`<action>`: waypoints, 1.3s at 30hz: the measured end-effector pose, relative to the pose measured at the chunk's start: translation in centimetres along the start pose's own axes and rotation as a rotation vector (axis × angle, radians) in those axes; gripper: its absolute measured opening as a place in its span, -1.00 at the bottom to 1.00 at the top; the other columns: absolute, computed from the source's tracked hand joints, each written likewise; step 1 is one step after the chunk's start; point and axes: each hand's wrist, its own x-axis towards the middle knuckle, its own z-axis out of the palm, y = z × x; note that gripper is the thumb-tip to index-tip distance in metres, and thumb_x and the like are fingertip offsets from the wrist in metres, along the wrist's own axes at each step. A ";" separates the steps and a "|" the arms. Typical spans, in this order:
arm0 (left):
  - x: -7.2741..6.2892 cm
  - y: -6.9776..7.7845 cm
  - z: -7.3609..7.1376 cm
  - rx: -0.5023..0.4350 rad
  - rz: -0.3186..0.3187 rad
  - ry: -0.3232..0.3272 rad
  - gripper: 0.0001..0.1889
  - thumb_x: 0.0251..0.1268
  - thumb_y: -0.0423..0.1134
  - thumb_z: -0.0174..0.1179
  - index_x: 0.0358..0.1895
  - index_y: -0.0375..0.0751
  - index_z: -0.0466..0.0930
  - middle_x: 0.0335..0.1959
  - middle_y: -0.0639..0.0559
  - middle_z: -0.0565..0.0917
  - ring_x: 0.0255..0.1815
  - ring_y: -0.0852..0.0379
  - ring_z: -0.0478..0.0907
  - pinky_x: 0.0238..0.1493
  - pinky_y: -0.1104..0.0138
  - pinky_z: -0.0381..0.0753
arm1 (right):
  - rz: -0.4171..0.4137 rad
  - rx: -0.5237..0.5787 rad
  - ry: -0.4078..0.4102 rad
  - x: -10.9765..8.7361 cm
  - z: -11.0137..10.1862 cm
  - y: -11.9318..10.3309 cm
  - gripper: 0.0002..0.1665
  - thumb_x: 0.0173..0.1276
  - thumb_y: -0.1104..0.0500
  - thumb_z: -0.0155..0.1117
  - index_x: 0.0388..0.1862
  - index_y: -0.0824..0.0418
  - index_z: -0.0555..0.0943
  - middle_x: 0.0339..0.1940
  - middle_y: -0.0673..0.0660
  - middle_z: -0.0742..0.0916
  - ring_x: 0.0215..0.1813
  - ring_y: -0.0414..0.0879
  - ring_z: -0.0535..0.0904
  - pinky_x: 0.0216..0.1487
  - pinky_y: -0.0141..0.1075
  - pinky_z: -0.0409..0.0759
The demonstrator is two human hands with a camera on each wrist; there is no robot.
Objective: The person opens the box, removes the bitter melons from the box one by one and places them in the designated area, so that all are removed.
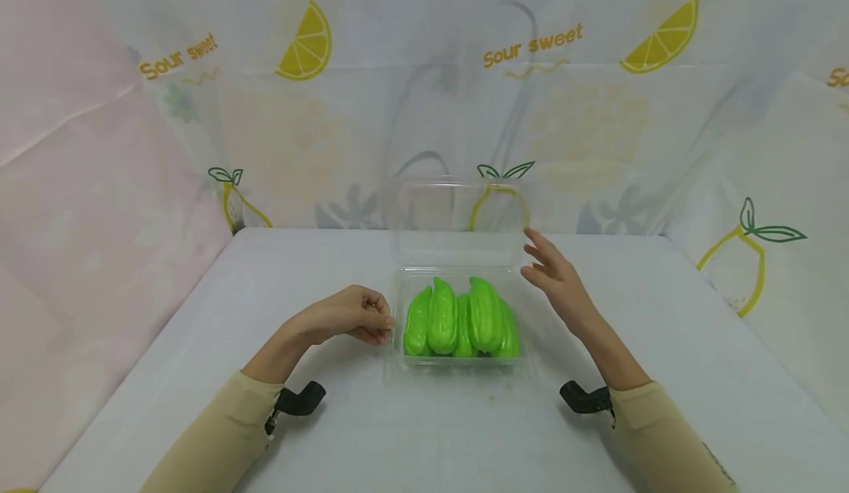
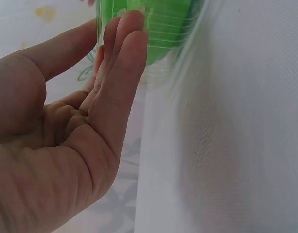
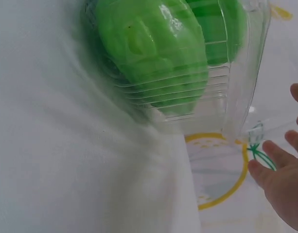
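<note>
A clear plastic clamshell box (image 1: 462, 361) sits mid-table, its hinged lid (image 1: 458, 250) raised at the back. Inside lie several glossy bright green, pepper-shaped pieces (image 1: 443, 316), side by side with their narrow tips pointing away. My left hand (image 1: 354, 315) is at the box's left wall. In the left wrist view, its fingertips (image 2: 134, 29) touch or nearly touch that wall, fingers fairly straight, thumb near the rim. To the right of the box, my right hand (image 1: 557, 279) is raised with spread fingers beside the lid's right edge. It holds nothing; contact with the lid cannot be made out.
A white cloth covers the table (image 1: 318, 434). Behind it hangs a curtain (image 1: 424, 110) printed with lemons and lettering, and more cloth hangs at both sides. Black wrist mounts (image 1: 301, 399) stick out from both beige sleeves (image 1: 219, 434).
</note>
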 end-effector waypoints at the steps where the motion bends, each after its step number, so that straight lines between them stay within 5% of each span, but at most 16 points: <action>1: 0.0 0.0 0.0 -0.002 0.001 -0.002 -0.79 0.31 -0.20 0.31 -0.28 -0.31 0.58 -0.42 -0.06 0.71 -0.37 0.10 0.70 -0.17 0.20 0.76 | -0.003 0.000 -0.005 0.1 0.1 0.1 -0.24 0.54 0.26 0.05 0.62 0.14 0.03 0.66 0.13 0.09 0.63 0.22 0.03 0.58 0.19 0.00; 39: 0.5 -0.1 -0.1 -0.020 0.004 -0.011 -0.80 0.31 -0.22 0.31 -0.28 -0.31 0.58 -0.41 -0.05 0.71 -0.34 0.10 0.70 -0.17 0.23 0.76 | 0.119 0.008 -0.093 1.2 0.4 3.2 -0.22 0.55 0.16 0.08 0.62 0.17 0.01 0.68 -0.09 -0.11 0.64 0.15 0.04 0.55 0.16 0.15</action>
